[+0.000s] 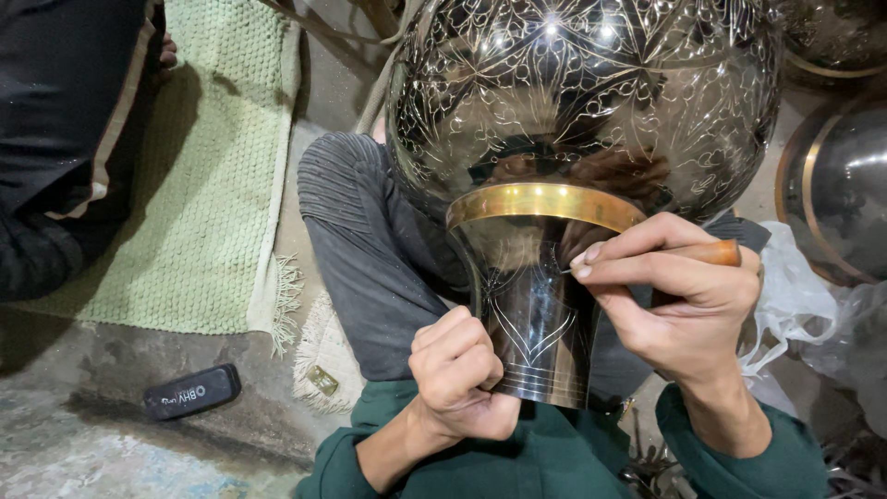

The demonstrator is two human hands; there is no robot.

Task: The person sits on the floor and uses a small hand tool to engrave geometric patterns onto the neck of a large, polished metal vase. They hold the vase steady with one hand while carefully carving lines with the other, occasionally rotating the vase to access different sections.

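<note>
Fingers of my left hand (459,374) clench beside the near rim of the engraved metal vase (564,176); my right hand (679,300) pinches a wooden-handled graver (707,251) against its neck. Farther left lies a green mat (217,157).

Engraved metal vase (582,102): top of globe cut off by upper edge. Graver (711,252): wooden handle mostly inside right hand (679,305), tip too fine to discern. Second dark vessel (836,185): cut by right edge. Tools at lower right (647,462): dim, indistinct. Seated person (65,139), left: only clothing visible.
</note>
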